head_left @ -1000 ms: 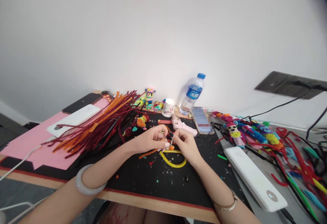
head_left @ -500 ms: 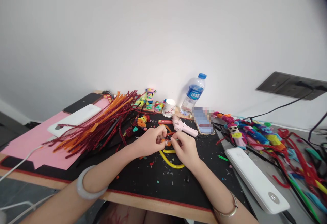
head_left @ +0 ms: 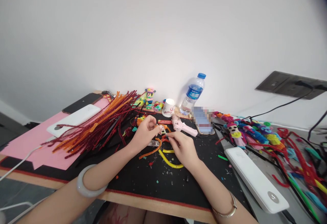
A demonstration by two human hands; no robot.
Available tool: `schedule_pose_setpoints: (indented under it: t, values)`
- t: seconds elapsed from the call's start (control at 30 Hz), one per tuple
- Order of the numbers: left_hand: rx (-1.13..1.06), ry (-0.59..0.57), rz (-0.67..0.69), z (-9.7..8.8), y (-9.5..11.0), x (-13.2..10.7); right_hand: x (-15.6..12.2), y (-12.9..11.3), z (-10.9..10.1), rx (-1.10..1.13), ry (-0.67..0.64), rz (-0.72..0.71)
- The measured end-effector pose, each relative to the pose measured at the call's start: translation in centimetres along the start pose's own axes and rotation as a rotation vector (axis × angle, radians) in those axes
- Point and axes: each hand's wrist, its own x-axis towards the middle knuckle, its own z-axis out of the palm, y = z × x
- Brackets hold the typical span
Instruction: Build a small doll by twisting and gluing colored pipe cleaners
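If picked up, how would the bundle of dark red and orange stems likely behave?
The bundle is probably light for its bulk, as its strands are thin. It may splay or shed strands, since the ends fan out and no tie shows. Stems may hold a bend: an orange stem near the left hand lies curved.

Thick pale bangle (head_left: 82,185) L, thin bracelet (head_left: 233,211) R, prob. metal

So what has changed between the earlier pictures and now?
The left hand has moved up in the picture and leftward, away from the right hand, leaving a wider gap between them. More of the bent orange strip now shows. Whether anything was let go is too small to tell. The bottle, paper cup and glue gun stayed put.
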Motion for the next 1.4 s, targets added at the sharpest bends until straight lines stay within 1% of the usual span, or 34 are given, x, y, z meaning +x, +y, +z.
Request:
schedule_pose_setpoints:
  t: [0.17,0.23,0.3,0.4,0.47,0.6,0.7,0.83,0.97,1.07,1.23,1.33,1.4]
  values:
    - [-0.238,-0.106,-0.12,0.1,0.2,-0.1,0.1,0.6,0.2,-0.012,0.009,0.029]
    - [-0.324,-0.182,-0.173,0.1,0.2,-0.1,0.2,0.7,0.2,-0.034,0.003,0.016]
    - [-0.36,-0.272,-0.215,0.0,0.4,-0.1,0.2,0.8,0.1,-0.065,0.012,-0.008]
    - [-0.328,-0.405,-0.246,-0.3,0.7,-0.1,0.2,0.9,-0.1,-0.078,0.023,-0.058]
    - [-0.274,-0.473,-0.251,-0.6,1.0,-0.2,0.1,0.9,-0.1,-0.05,0.01,-0.083]
    - [-0.155,-0.547,-0.228,-0.9,1.2,-0.2,0.0,1.0,-0.1,-0.024,-0.026,-0.09]
    - [-0.103,-0.586,-0.193,-1.0,1.3,-0.1,-0.1,1.1,0.1,0.001,-0.024,-0.068]
    - [-0.006,-0.605,-0.163,-1.0,1.4,0.0,0.0,0.9,0.2,0.099,0.009,-0.018]
    - [0.105,-0.592,-0.085,-1.0,0.8,0.2,0.1,0.5,-0.1,0.134,0.015,-0.03]
    - [0.208,-0.543,-0.011,-1.0,0.3,0.2,0.0,0.4,-0.3,0.128,0.019,-0.047]
    - [0.365,-0.452,0.062,-0.8,-0.1,0.0,0.0,0.3,0.0,0.107,0.083,-0.039]
    - [0.412,-0.384,0.099,-0.6,-0.1,0.0,0.0,0.2,0.1,0.175,0.088,0.011]
    - [0.411,-0.329,0.121,-0.5,-0.2,0.0,0.1,0.1,0.1,0.194,0.11,0.02]
